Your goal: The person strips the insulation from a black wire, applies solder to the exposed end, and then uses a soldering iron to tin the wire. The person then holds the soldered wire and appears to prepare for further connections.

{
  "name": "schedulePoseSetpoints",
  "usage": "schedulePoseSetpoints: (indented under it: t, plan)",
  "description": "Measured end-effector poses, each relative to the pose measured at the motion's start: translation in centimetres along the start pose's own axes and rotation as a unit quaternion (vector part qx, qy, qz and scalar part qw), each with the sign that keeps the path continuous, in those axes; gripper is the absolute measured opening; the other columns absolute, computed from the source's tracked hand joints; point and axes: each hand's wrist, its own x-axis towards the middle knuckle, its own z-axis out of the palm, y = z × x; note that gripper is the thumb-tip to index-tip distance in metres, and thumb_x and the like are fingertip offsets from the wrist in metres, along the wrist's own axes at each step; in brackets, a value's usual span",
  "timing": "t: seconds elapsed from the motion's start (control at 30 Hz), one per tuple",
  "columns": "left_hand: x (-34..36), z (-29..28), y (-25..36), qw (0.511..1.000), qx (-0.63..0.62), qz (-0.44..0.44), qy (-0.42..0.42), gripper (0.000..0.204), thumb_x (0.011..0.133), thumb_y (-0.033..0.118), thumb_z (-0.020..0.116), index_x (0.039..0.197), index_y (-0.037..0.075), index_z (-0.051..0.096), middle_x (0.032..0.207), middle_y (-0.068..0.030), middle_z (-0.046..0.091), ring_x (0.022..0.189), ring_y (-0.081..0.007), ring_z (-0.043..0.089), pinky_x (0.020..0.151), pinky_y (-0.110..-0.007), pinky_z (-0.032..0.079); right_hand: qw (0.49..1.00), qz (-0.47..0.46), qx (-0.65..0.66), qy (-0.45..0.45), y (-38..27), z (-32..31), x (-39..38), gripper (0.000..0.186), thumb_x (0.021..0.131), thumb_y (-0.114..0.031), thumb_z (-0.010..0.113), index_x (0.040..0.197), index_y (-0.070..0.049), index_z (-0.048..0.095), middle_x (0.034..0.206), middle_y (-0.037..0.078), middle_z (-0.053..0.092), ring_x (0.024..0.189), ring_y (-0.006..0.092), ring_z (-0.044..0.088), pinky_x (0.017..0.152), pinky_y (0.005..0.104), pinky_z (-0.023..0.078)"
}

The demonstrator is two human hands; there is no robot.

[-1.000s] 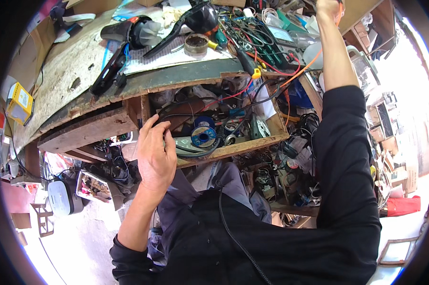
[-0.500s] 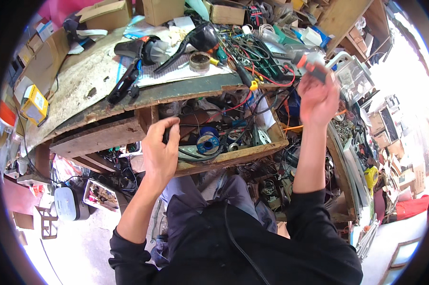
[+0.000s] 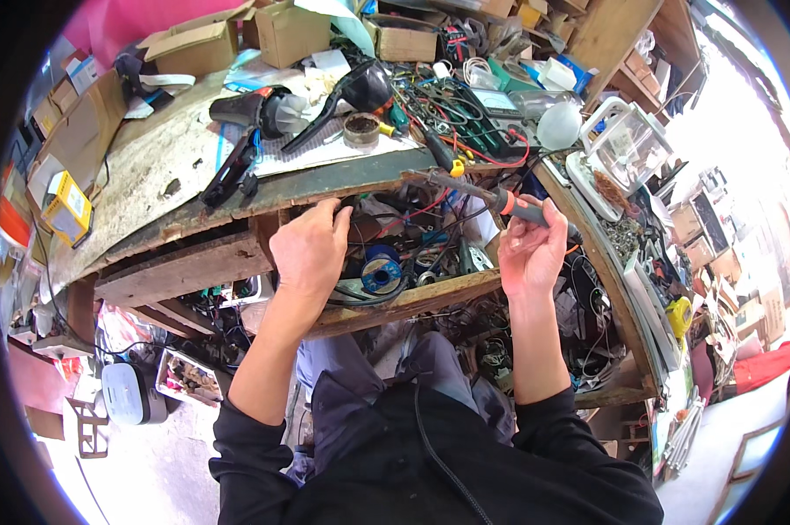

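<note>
Held in the right grip point(image 3: 532, 258), over the right part of an open wooden drawer point(image 3: 421, 302): a soldering iron point(image 3: 513, 205), with dark grey-and-orange handle lying between thumb and fingers and bare metal barrel slanting up to the left, toward the front edge of the counter point(image 3: 154, 179). Closed lightly around that handle, palm turned partly up. Impossible to tell from this view whether touching the counter edge or just above.

Over the left part of the same drawer, back uppermost: the left grip point(image 3: 312, 245), fingers curled and thumb near them; cannot tell whether pinching something fine or nothing at all. Just beside, inside the drawer: a blue spool of solder wire point(image 3: 380, 262) among loose cables.

Probably light and rigid in the handling, with little slip on the plastic. Best taken by the grey section behind the orange collar, well clear of the metal, possibly hot. Likely delicate at the slender tip, so worth guarding from knocks against wood.

On the counter beyond: an opened black hair dryer point(image 3: 235, 108), a glossy black shell point(image 3: 366, 86) and a round tin point(image 3: 361, 143).
</note>
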Motion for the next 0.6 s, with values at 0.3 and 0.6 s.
schedulePoseSetpoints:
  t: [0.3,0.6]
  plan:
    - [0.5,0.7,-0.7,0.998,0.043,0.047,0.0,0.016,0.092,0.028,0.071,0.091,0.012,0.073,0.078,-0.0086,0.072,0.069,-0.0295,0.07,0.059,-0.039,0.052,0.998,0.002,-0.048,-0.043,0.9,-0.7,-0.8,0.033,0.098,-0.031,0.058,0.1,0.001,0.067,0.071,0.007,0.064,0.049,0.0129,0.054,0.045,0.0279,0.042]
    - [-0.1,0.9,-0.9,0.992,-0.115,0.052,0.031,0.011,0.087,0.01,0.073,0.097,0.006,0.073,0.089,-0.0097,0.072,0.064,-0.0219,0.067,0.061,-0.031,0.053,0.975,-0.027,-0.06,-0.212,1.7,-4.2,-0.6,0.026,0.088,-0.015,0.062,0.106,0.005,0.061,0.089,0.018,0.068,0.069,0.0229,0.064,0.063,0.0333,0.051]
